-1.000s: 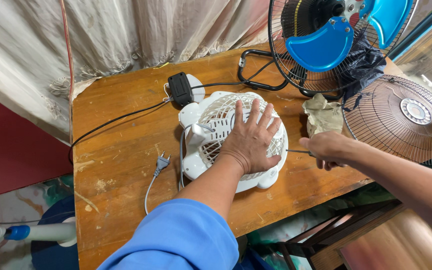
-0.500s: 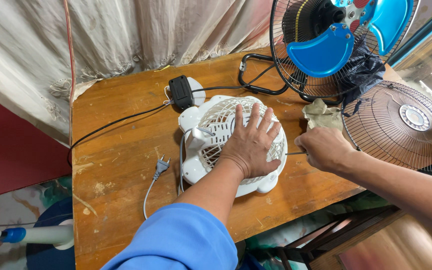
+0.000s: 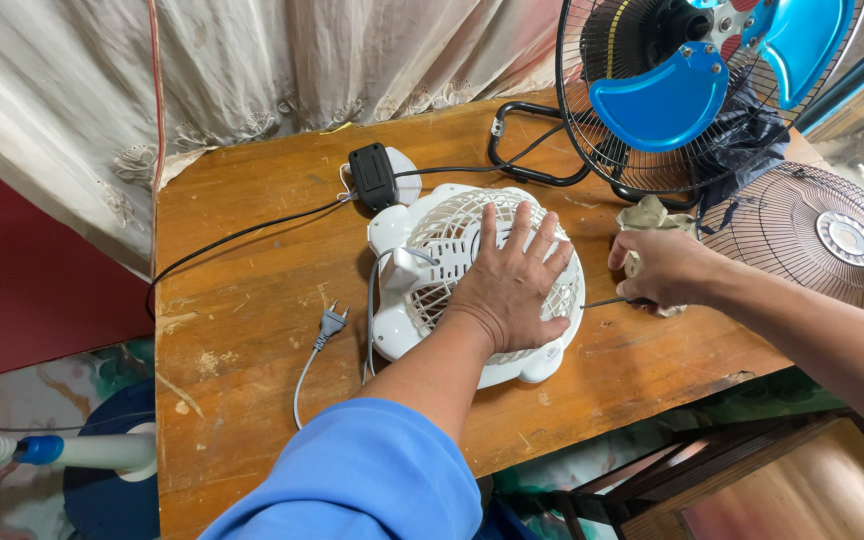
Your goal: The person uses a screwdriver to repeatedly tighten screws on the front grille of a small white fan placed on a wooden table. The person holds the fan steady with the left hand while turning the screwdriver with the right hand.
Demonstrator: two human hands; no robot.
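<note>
1. Your left hand (image 3: pixel 508 290) lies palm down on the small white fan (image 3: pixel 472 282), fingers (image 3: pixel 519 232) spread wide across its round grille, pressing on it rather than gripping.
2. The small white fan lies flat, grille up, near the middle of the wooden tabletop (image 3: pixel 252 300), closer to its right edge than its left.
3. Your right hand (image 3: pixel 664 268) sits just beside the fan's right rim, fingers curled shut around a thin metal tool (image 3: pixel 604 301).
4. The tool's tip points left and meets the fan's right rim; you cannot tell whether it sits in a screw.
5. A crumpled tan cloth (image 3: pixel 652 214) lies on the tabletop just behind your right hand, touching it.
6. A grey plug (image 3: pixel 330 322) on a pale cord lies on the tabletop left of the fan, toward the near edge.
7. A black adapter (image 3: pixel 372 176) with a black cable rests near the far edge, just behind the fan.
8. A large fan with blue blades (image 3: pixel 672 95) stands at the far right corner, its front cage off.
9. A loose round fan guard (image 3: pixel 832 240) hangs past the right edge of the tabletop.
</note>
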